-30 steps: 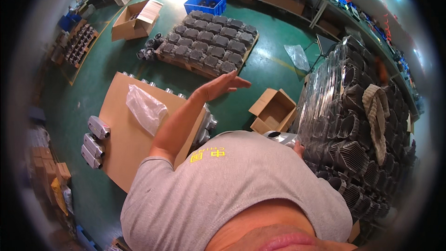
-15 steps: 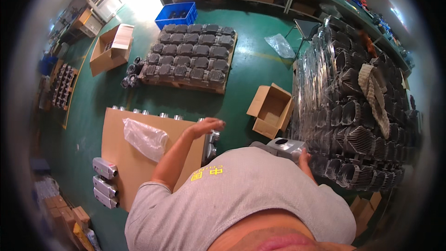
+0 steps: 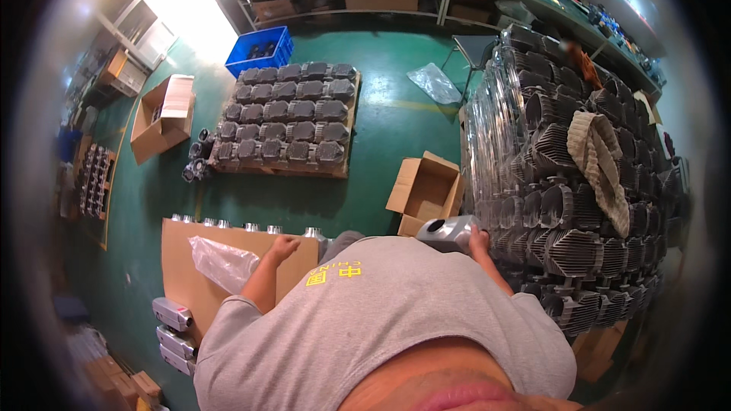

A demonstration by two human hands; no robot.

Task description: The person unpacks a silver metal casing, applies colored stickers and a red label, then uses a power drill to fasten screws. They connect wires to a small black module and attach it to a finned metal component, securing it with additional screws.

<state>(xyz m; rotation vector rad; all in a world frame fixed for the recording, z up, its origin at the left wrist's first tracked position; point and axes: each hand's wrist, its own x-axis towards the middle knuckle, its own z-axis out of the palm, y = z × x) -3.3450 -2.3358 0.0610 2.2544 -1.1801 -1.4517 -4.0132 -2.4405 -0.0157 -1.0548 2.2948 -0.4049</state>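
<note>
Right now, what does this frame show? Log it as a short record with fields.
left hand: above the cardboard sheet, nothing seen in it
right hand: gripping one end of a silver metal part
on sheet: crumpled clear plastic
beyond silver part: open box
right side: stack of dark finned parts, cloth draped over it

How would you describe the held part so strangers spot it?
Find the tall, dark stack at right. Left of it, below an open carton, the right hand holds the part. Unlike the finned stack, it is silver, with a dark opening.
</note>
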